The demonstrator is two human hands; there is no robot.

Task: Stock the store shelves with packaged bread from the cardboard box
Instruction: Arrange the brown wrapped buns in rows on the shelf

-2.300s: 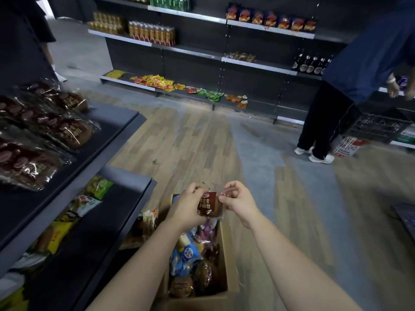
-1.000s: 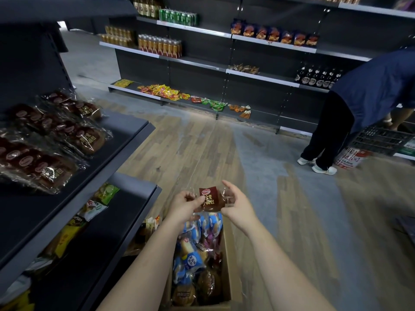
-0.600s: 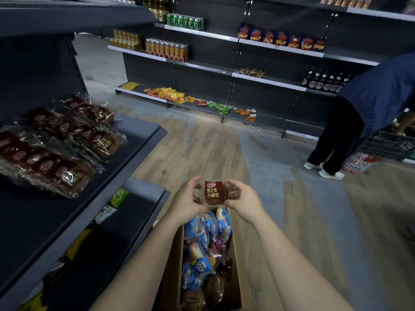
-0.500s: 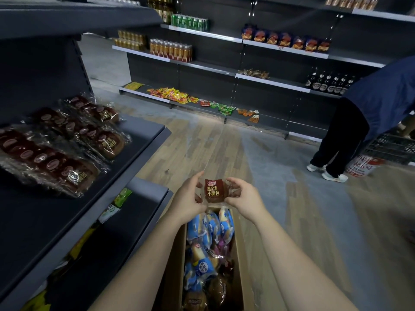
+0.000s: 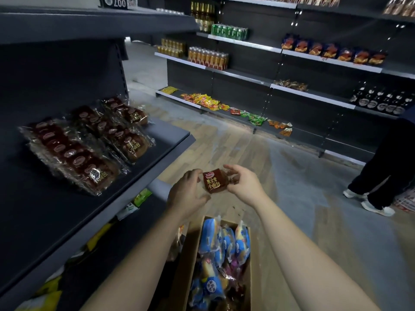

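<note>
Left of the left hand [image 5: 188, 194], the dark grey metal shelf board [image 5: 168, 134] lies bare along its front and near end. Clear-wrapped brown bread packets [image 5: 89, 151] crowd its back, and a second grey shelf [image 5: 89, 21] roofs the gap. Below both hands, blue-wrapped buns [image 5: 215, 239] fill the brown cardboard box [image 5: 188, 254]. Right of the right hand [image 5: 244, 187], the wood-pattern floor [image 5: 292, 176] runs free to a person's dark-trousered legs [image 5: 386, 171].

held bread packet [image 5: 214, 181]: 黑全麦 小面包 | shelved packet [image 5: 133, 146]: 黑全麦 小面包 | shelf-top sign [image 5: 119, 1]: 200

Dim store interior, brighter far aisle, glare on plastic wrappers, wide-angle bending at edges, soft overall focus
</note>
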